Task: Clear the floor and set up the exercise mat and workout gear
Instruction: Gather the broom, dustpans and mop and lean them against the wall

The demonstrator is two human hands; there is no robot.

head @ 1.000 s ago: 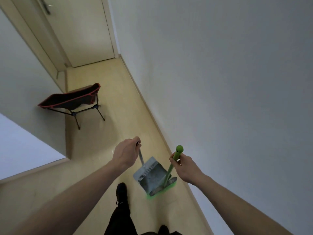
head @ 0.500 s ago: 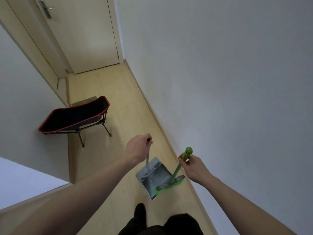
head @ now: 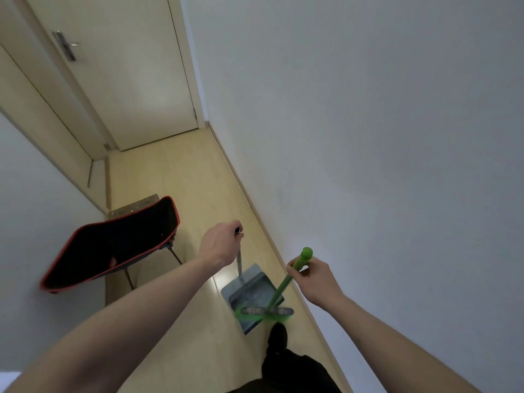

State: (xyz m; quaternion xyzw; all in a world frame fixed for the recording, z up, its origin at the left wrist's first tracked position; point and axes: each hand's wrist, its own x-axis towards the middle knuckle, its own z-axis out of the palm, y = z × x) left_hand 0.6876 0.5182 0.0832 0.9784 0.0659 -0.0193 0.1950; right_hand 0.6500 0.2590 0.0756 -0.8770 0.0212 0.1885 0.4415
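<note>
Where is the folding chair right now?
In the head view the chair stands on the floor at the left, against the left wall, left of the left hand holding the dustpan.

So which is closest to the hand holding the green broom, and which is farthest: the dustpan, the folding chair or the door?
From the right hand in the head view:
1. Dustpan: just beside and below the hand, hanging from the left hand.
2. Folding chair: farther off, against the opposite wall.
3. Door: farthest, at the end of the hallway.
</note>
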